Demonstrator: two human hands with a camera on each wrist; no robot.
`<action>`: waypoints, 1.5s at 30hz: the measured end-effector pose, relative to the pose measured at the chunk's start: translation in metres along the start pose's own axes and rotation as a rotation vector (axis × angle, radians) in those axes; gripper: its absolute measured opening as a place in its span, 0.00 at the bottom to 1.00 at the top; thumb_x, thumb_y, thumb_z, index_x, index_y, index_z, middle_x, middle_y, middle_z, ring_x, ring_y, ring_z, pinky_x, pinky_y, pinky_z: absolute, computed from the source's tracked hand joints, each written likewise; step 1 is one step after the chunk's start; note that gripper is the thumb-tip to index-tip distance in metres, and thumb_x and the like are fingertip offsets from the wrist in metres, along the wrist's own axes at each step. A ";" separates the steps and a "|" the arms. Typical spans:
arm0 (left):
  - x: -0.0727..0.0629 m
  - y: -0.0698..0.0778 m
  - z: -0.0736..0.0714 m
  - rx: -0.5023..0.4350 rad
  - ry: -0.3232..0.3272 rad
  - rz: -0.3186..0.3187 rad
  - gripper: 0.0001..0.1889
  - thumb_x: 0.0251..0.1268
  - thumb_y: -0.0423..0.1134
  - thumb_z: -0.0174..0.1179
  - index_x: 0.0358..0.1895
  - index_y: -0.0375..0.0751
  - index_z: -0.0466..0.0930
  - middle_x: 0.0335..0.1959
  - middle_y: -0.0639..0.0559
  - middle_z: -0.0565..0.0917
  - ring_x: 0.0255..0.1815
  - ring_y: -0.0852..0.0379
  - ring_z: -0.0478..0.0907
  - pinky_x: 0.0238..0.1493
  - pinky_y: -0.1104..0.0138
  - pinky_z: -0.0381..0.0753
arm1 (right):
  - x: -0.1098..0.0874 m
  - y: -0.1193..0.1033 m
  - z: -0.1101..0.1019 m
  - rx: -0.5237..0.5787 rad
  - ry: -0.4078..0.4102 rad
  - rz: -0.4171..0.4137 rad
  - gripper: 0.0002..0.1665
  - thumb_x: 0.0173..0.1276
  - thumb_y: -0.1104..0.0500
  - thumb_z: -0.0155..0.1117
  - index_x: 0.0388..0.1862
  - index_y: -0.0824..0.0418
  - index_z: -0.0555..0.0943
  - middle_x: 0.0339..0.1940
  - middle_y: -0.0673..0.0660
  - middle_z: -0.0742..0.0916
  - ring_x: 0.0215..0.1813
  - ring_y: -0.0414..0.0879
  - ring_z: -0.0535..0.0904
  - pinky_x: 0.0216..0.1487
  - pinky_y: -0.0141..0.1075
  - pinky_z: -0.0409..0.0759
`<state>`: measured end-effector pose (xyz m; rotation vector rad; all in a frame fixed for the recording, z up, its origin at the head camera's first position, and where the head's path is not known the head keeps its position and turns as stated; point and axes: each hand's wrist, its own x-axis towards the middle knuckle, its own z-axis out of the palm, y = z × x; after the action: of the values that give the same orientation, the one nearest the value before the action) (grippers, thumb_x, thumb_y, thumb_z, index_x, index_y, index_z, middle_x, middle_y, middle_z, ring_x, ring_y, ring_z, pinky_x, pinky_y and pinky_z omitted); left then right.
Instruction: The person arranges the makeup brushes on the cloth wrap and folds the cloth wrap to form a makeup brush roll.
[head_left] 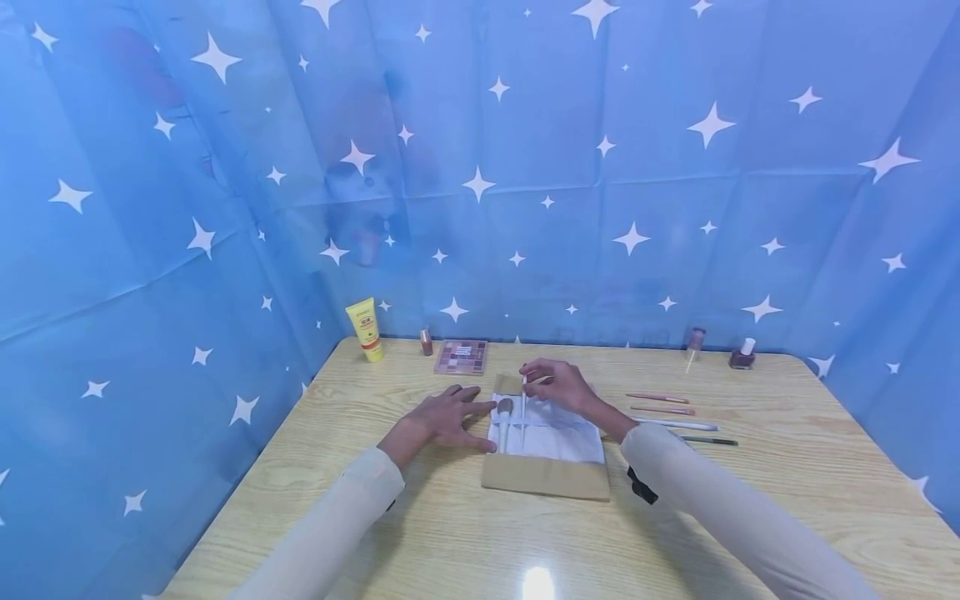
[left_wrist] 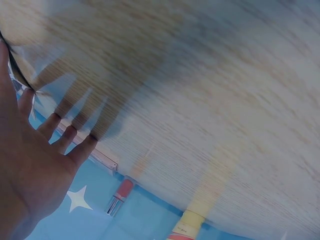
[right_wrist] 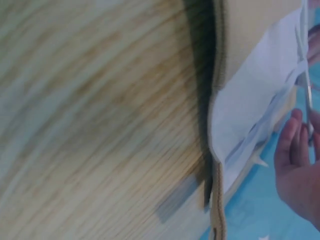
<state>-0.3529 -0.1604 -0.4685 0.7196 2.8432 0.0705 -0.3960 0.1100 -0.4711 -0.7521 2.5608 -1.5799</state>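
Observation:
A tan fabric brush roll (head_left: 546, 478) with a white pocket lining lies unfolded on the table. One makeup brush with a full brown head (head_left: 506, 408) sits in its left part. Over the lining, my right hand (head_left: 561, 388) pinches a slim white-handled makeup brush (head_left: 522, 427) near its upper end, holding it upright in a pocket; the right wrist view catches the fingers at its shaft. My left hand (head_left: 447, 417) rests with spread fingers at the roll's left edge, its fingertips (left_wrist: 93, 137) touching down on the table side in the left wrist view.
Right of the roll lie several slender brushes, among them a pink one (head_left: 663, 410) and a white one (head_left: 693, 426). Along the back stand a yellow tube (head_left: 365, 331), a lipstick (head_left: 426, 342), an eyeshadow palette (head_left: 461, 358), a small bottle (head_left: 695, 339) and dark nail polish (head_left: 742, 358).

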 end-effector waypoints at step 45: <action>-0.004 0.001 -0.001 -0.011 0.009 0.008 0.48 0.57 0.84 0.53 0.81 0.71 0.60 0.85 0.51 0.55 0.85 0.40 0.49 0.76 0.34 0.58 | -0.034 0.002 0.002 -0.261 -0.173 -0.157 0.11 0.71 0.68 0.68 0.51 0.69 0.87 0.40 0.60 0.92 0.44 0.50 0.90 0.46 0.35 0.87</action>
<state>-0.3493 -0.1615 -0.4668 0.7301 2.8464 0.0905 -0.3666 0.1234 -0.4810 -1.0848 2.6635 -1.1634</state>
